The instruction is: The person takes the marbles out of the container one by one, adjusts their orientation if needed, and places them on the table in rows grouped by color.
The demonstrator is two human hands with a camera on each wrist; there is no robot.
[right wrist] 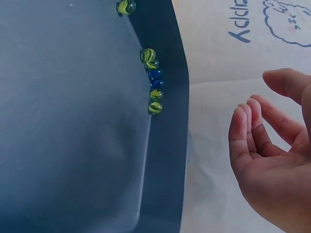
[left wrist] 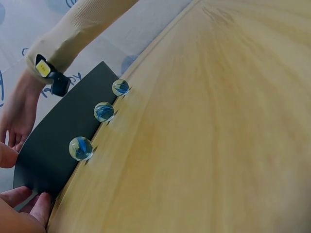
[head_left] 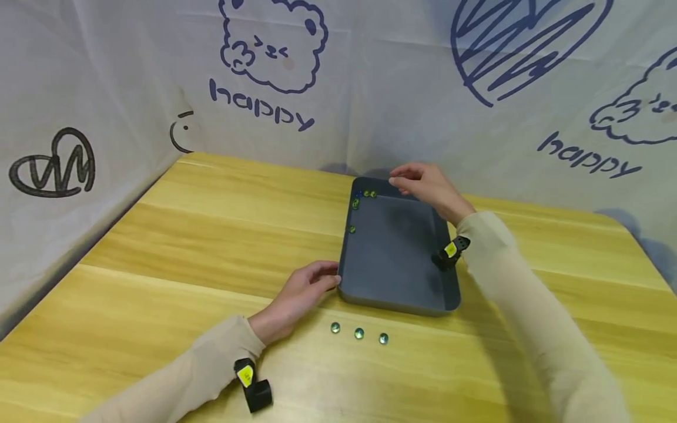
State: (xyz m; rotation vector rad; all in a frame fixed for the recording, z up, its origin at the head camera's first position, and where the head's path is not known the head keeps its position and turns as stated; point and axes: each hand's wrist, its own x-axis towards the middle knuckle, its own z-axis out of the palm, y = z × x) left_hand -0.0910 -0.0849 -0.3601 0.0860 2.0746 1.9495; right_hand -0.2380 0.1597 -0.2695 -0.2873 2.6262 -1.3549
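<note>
White cloth with drawings hung behind the wooden table. The near wall of the grey tray stood between three clear marbles and the green and blue marbles along its far-left inner edges. The left hand, fingers loosely extended, touched the tray's near-left corner; the right hand, loosely curled and holding nothing, hung near its far rim.

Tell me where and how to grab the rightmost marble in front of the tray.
Probably pinch the rightmost marble across its middle, coming from above: it's round, could roll, and sits on the table apart from the tray and neighbouring marble.
</note>
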